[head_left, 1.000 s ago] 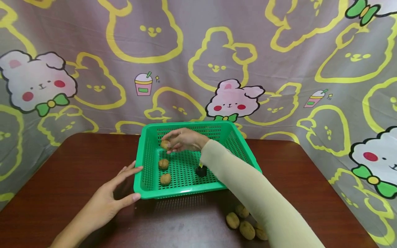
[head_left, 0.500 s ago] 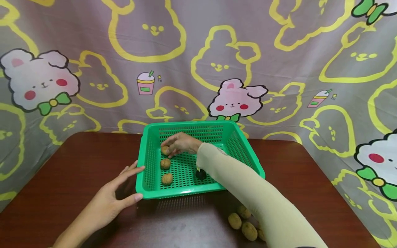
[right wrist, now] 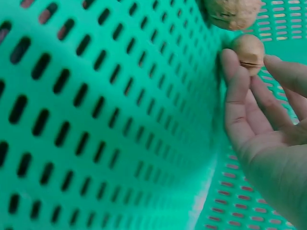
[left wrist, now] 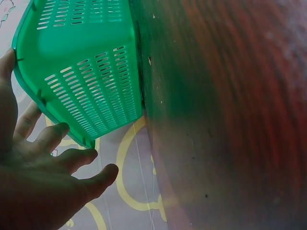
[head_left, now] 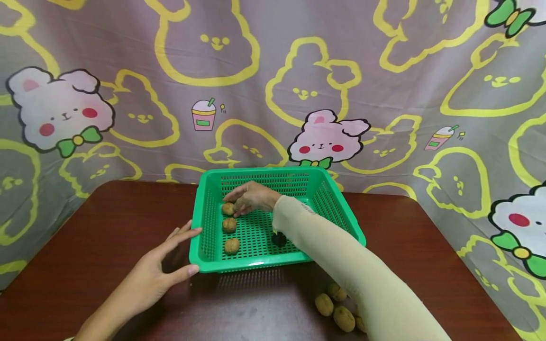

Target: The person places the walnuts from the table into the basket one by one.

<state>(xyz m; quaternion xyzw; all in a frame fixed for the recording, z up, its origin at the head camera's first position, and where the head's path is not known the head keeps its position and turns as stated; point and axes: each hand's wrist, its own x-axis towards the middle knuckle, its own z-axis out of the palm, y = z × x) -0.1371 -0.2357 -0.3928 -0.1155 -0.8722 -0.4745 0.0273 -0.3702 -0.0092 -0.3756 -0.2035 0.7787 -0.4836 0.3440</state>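
In the head view, a green perforated plastic basket (head_left: 268, 261) stands on the table. My right hand (head_left: 257, 197) reaches inside, pinching a walnut (head_left: 228, 209) low by the left wall at the back. The right wrist view shows my thumb and fingertips around this walnut (right wrist: 249, 51). Two more walnuts lie in line in front of it, a middle one (head_left: 229, 225) and a near one (head_left: 232, 246). My left hand (head_left: 149, 272) touches the basket's left side, index finger on the rim, thumb at the front corner. In the left wrist view its fingers spread beside the basket wall (left wrist: 72, 43).
Several walnuts (head_left: 343, 319) lie on the dark red-brown table (head_left: 239, 315) at the front right, partly hidden by my right sleeve (head_left: 341, 255). A small black object (head_left: 279, 238) shows under that sleeve. A patterned cloth (head_left: 239, 61) hangs behind the table.
My right hand has lowered the walnut toward the basket floor, closer to the middle walnut. Over the last half second it barely moves. My left hand stays at the basket's side.
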